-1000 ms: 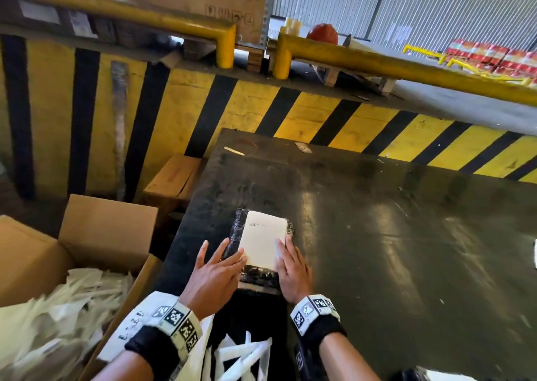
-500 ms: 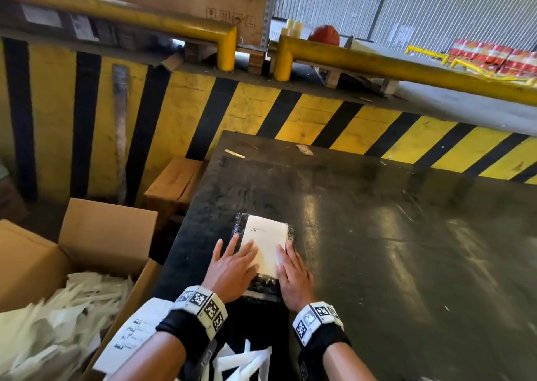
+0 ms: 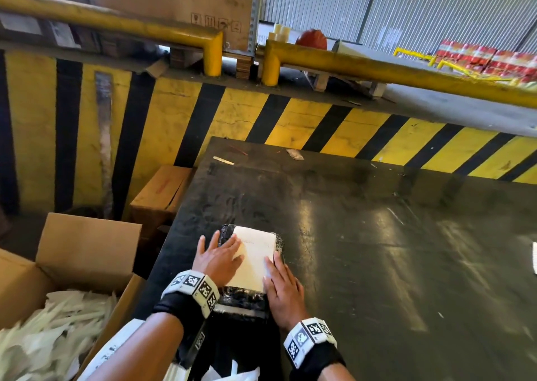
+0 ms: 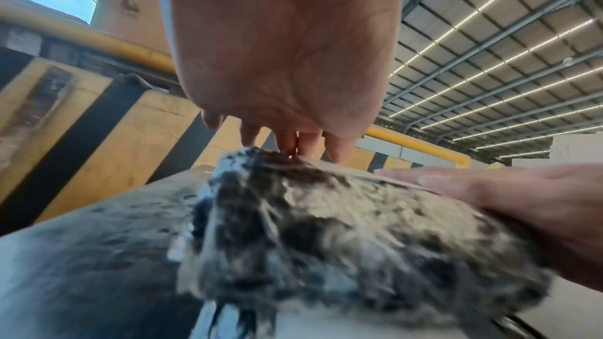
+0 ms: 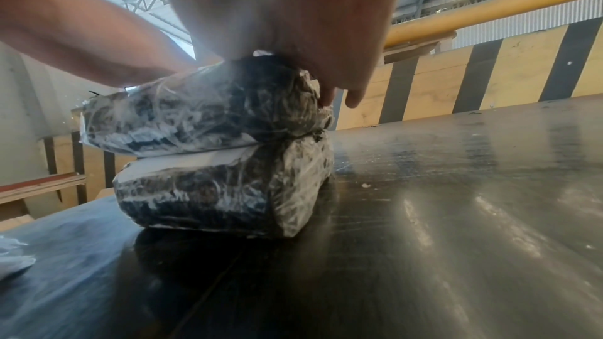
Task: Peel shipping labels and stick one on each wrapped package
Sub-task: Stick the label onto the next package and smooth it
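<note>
Two packages sit stacked in the lower middle of the head view, near the front left corner of the dark table (image 3: 377,249); the right wrist view shows the top package (image 5: 202,110) lying on the bottom package (image 5: 221,192), both wrapped in crinkled clear film over something dark. A white label (image 3: 255,257) covers most of the top one's upper face.

A second ago my hands lay at the near end of that label, the left one mostly beside it. Now my left hand (image 3: 219,260) has slid up and across, so its flat, spread fingers cover the label's left half toward the far corner, while my right hand (image 3: 283,289) has hardly shifted and lies flat along the right near edge, fingers straight and close together. Neither hand pinches anything; both press down with open palms.

I read this as the smoothing stroke: the label is already down and I am rubbing it so it bonds to the wrinkled film. In the left wrist view its near edge (image 4: 375,173) looks slightly raised off the wrap under my right fingers (image 4: 463,182), though blur makes that uncertain, so that edge probably needs another press.

At the lower left of the head view an open cardboard box (image 3: 87,247) holds a heap of pale strips, I would guess peeled backings
</note>
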`<state>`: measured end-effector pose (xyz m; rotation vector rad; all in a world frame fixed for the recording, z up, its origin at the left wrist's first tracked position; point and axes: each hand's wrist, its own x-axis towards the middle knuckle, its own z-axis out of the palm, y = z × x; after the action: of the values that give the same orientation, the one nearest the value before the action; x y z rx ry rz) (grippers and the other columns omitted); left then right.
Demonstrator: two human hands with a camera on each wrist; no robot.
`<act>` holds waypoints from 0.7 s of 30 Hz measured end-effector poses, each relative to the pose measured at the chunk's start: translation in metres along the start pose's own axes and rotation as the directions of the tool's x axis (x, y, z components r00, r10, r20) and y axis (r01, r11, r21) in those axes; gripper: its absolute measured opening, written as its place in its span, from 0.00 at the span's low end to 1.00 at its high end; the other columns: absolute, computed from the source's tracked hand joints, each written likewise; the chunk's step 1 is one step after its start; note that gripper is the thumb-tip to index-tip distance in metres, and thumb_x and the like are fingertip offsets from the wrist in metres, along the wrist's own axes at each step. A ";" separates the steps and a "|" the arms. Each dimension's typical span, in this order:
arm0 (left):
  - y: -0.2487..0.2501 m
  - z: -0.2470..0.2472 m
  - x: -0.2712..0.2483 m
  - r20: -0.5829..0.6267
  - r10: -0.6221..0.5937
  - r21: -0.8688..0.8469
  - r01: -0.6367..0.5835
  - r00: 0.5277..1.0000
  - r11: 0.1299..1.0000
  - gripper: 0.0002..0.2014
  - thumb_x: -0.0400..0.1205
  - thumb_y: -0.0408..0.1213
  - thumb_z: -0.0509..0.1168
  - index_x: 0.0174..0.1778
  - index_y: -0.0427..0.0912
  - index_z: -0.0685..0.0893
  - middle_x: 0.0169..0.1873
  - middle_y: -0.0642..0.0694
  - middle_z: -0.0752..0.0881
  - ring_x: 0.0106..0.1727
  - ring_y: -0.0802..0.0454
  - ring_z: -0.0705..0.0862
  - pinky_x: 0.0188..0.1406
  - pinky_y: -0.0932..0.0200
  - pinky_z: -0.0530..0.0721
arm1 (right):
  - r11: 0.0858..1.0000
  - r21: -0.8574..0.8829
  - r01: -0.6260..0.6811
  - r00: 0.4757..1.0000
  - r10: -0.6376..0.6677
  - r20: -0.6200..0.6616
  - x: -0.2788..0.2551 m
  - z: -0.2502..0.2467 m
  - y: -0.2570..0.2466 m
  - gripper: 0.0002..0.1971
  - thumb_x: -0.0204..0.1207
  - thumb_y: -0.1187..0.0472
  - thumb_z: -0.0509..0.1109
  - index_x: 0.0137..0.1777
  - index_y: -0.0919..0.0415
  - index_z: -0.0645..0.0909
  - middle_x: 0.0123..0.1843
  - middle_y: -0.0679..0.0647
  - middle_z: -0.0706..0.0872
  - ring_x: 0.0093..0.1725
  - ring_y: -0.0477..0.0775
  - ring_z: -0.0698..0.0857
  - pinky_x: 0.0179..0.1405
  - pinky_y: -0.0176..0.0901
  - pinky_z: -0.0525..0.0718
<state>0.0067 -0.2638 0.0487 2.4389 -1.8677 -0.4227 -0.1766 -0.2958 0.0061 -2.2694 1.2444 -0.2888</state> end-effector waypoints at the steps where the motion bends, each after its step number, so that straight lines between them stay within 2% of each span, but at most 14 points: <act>1: -0.001 -0.003 0.003 -0.015 -0.017 0.015 0.017 1.000 1.000 0.26 0.88 0.52 0.44 0.82 0.51 0.57 0.84 0.57 0.54 0.85 0.45 0.44 0.81 0.36 0.41 | 1.000 0.010 0.002 1.000 -0.002 -0.004 -0.001 0.001 0.000 0.35 0.74 0.31 0.33 0.81 0.37 0.50 0.85 0.38 0.43 0.83 0.43 0.49 0.80 0.55 0.51; 3: 0.004 -0.008 0.009 -0.067 -0.006 0.054 0.010 0.998 0.999 0.25 0.88 0.51 0.44 0.81 0.48 0.62 0.83 0.54 0.59 0.85 0.45 0.46 0.82 0.37 0.44 | 1.000 0.030 0.005 1.000 -0.005 -0.009 0.000 0.002 0.003 0.46 0.63 0.23 0.24 0.81 0.37 0.49 0.85 0.38 0.42 0.83 0.44 0.49 0.80 0.54 0.51; 4: 0.007 -0.010 0.011 -0.086 0.014 0.064 -0.008 0.996 0.998 0.25 0.88 0.51 0.44 0.80 0.47 0.63 0.82 0.53 0.61 0.85 0.45 0.46 0.82 0.38 0.45 | 0.999 0.036 0.008 1.000 -0.008 -0.010 0.000 0.003 0.004 0.49 0.60 0.22 0.21 0.81 0.37 0.49 0.85 0.39 0.42 0.83 0.44 0.49 0.79 0.54 0.51; 6: 0.012 -0.011 0.016 -0.081 0.066 0.073 -0.061 0.995 0.995 0.25 0.88 0.52 0.44 0.81 0.48 0.61 0.83 0.51 0.59 0.85 0.46 0.46 0.82 0.40 0.46 | 0.999 0.041 0.017 1.000 -0.016 -0.017 0.000 0.003 0.005 0.49 0.59 0.23 0.19 0.81 0.36 0.48 0.85 0.39 0.42 0.84 0.45 0.49 0.79 0.54 0.52; 8: 0.011 -0.010 0.020 -0.042 0.097 0.096 -0.093 0.994 0.991 0.26 0.88 0.53 0.45 0.82 0.51 0.58 0.84 0.50 0.53 0.85 0.46 0.45 0.82 0.41 0.45 | 0.999 0.043 0.020 1.000 -0.019 -0.021 0.000 0.003 0.005 0.48 0.60 0.24 0.20 0.81 0.35 0.48 0.85 0.39 0.42 0.84 0.45 0.48 0.79 0.53 0.51; 12: -0.002 -0.007 0.024 0.001 -0.053 -0.036 0.053 0.999 0.998 0.28 0.87 0.56 0.46 0.83 0.56 0.51 0.85 0.49 0.49 0.85 0.40 0.47 0.82 0.39 0.50 | 0.998 0.058 0.019 0.999 -0.017 -0.036 -0.002 0.002 0.005 0.49 0.58 0.23 0.19 0.80 0.34 0.48 0.83 0.35 0.41 0.83 0.44 0.48 0.80 0.50 0.50; 13: -0.005 -0.005 0.023 0.022 -0.091 -0.078 0.092 0.996 0.993 0.28 0.86 0.56 0.46 0.83 0.57 0.49 0.85 0.47 0.48 0.84 0.39 0.48 0.81 0.39 0.51 | 0.997 0.073 0.019 0.999 -0.017 -0.040 -0.002 0.001 0.004 0.46 0.61 0.23 0.21 0.80 0.34 0.49 0.83 0.34 0.40 0.83 0.44 0.48 0.79 0.50 0.50; 15: -0.007 -0.004 0.013 0.071 -0.144 -0.151 0.153 0.987 0.977 0.30 0.86 0.58 0.46 0.83 0.59 0.47 0.84 0.41 0.52 0.83 0.38 0.54 0.80 0.40 0.56 | 0.994 0.113 -0.011 0.999 0.014 -0.029 -0.004 0.002 0.003 0.32 0.74 0.28 0.34 0.79 0.32 0.48 0.83 0.37 0.38 0.84 0.47 0.48 0.79 0.49 0.49; 16: -0.007 -0.003 0.007 0.090 -0.152 -0.194 0.167 0.984 0.967 0.30 0.85 0.59 0.47 0.83 0.59 0.46 0.83 0.40 0.59 0.81 0.38 0.60 0.79 0.41 0.61 | 0.988 0.145 -0.046 0.999 0.049 -0.015 -0.003 0.001 0.004 0.28 0.78 0.32 0.40 0.78 0.31 0.48 0.84 0.42 0.39 0.84 0.49 0.48 0.80 0.50 0.48; 17: -0.007 -0.002 0.001 0.113 -0.147 -0.234 0.171 0.983 0.957 0.31 0.85 0.59 0.48 0.83 0.59 0.45 0.80 0.40 0.66 0.78 0.40 0.67 0.77 0.43 0.65 | 0.979 0.186 -0.083 0.996 0.084 0.002 -0.004 0.000 0.005 0.27 0.79 0.33 0.43 0.79 0.31 0.48 0.85 0.47 0.41 0.84 0.52 0.48 0.80 0.51 0.47; 19: -0.006 0.002 -0.012 0.137 -0.117 -0.288 0.153 0.984 0.945 0.34 0.85 0.59 0.51 0.83 0.57 0.43 0.75 0.43 0.74 0.74 0.43 0.73 0.74 0.45 0.69 | 0.964 0.240 -0.114 0.994 0.111 0.026 -0.006 -0.002 0.010 0.28 0.79 0.34 0.45 0.79 0.30 0.47 0.86 0.52 0.49 0.84 0.53 0.52 0.80 0.51 0.48; 21: -0.007 0.008 -0.019 0.137 -0.095 -0.319 0.135 0.986 0.938 0.38 0.83 0.61 0.53 0.84 0.55 0.40 0.76 0.44 0.72 0.75 0.44 0.71 0.75 0.44 0.68 | 0.935 0.332 -0.125 0.992 0.115 0.049 -0.007 -0.005 0.014 0.26 0.80 0.36 0.48 0.76 0.24 0.46 0.83 0.50 0.62 0.81 0.53 0.63 0.80 0.50 0.56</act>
<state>0.0066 -0.2432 0.0430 2.3455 -1.5439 -0.8304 -0.1930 -0.2976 0.0031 -1.8946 1.2107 -0.3896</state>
